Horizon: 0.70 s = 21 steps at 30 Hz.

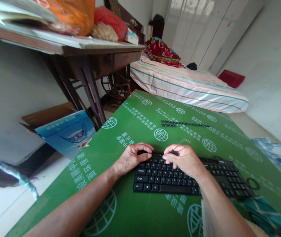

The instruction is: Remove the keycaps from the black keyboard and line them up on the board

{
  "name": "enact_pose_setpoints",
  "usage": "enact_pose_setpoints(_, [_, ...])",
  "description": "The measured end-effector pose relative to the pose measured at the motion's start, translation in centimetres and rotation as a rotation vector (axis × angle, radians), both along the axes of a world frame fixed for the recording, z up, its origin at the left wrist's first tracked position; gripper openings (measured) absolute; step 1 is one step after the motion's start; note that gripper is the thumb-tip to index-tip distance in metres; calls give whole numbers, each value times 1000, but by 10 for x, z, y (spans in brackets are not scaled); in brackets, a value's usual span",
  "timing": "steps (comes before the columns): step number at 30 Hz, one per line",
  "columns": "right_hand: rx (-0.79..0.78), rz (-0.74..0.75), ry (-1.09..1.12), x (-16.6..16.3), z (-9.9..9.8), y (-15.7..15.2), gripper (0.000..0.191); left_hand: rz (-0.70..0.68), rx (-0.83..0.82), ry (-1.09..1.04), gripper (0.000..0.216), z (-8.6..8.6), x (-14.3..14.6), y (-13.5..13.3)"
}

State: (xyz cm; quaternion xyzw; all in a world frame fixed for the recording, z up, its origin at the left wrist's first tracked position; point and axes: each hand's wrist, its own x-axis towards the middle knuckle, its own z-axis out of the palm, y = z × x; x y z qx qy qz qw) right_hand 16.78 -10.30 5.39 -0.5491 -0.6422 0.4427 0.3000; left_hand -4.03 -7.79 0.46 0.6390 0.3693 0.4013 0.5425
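Observation:
A black keyboard (170,177) lies on the green board in front of me. Its top-left corner is held by my left hand (133,158), the thumb along the upper edge and the fingers curled over the back. My right hand (183,159) is pinched around a wire keycap puller (186,141), above the top rows of keys. Thin metal wires and a bit of black handle show between the fingers; the end near the keys is mostly hidden. Beyond the keyboard, small black keycaps (186,123) lie in two rows, one long and one short.
The green printed board (120,204) forms the work surface. A teal patterned cloth (266,210) lies at its right front, near the keyboard's black cable (254,184). To the left stand a wooden table (101,47) with bags and a blue carton (68,131). A bed (192,82) is behind.

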Motion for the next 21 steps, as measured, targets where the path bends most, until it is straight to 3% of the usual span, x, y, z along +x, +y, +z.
enact_pose_setpoints(12, [149, 275, -148, -3, 3, 14, 14, -1, 10, -10, 12, 5, 2, -3])
enact_pose_setpoints(21, [182, 330, -247, -8, 2, 20, 15, -8, 22, -9, 12, 7, 2, -4])
